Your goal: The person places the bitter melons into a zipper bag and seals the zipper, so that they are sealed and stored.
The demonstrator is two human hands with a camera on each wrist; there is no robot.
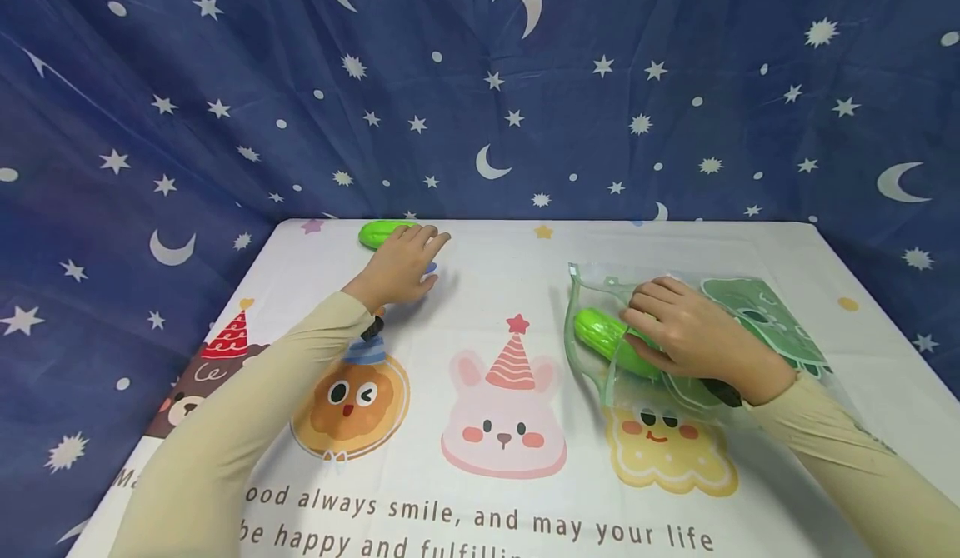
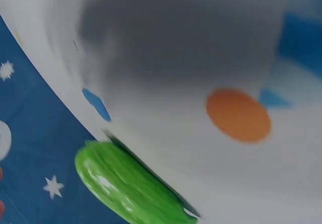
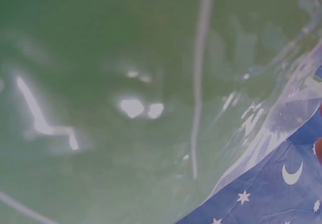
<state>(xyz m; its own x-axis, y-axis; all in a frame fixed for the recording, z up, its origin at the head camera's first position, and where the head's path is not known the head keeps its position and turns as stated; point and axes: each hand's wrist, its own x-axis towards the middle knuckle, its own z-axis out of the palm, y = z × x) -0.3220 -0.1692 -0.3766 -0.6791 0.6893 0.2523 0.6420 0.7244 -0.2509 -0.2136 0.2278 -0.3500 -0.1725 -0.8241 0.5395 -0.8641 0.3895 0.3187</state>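
At the far left of the table lies a green cucumber (image 1: pixel 377 233), partly hidden in the head view by my left hand (image 1: pixel 402 260). That hand hovers on its near side with the fingers loosely extended, holding nothing. In the left wrist view the whole width of the cucumber (image 2: pixel 128 183) shows, apart from the fingertips at the left edge. On the right, a clear zip bag with green print (image 1: pixel 765 316) lies with its mouth to the left. My right hand (image 1: pixel 686 333) pinches its upper film. Another cucumber (image 1: pixel 597 329) sits inside the mouth, partly under that hand.
A white tablecloth (image 1: pixel 502 283) with cartoon animals and lettering covers the table. Behind its far edge hangs a dark blue curtain (image 1: pixel 570 108) with stars and moons, which also runs along the left side. Film of the bag (image 3: pixel 151 158) fills most of the right wrist view.
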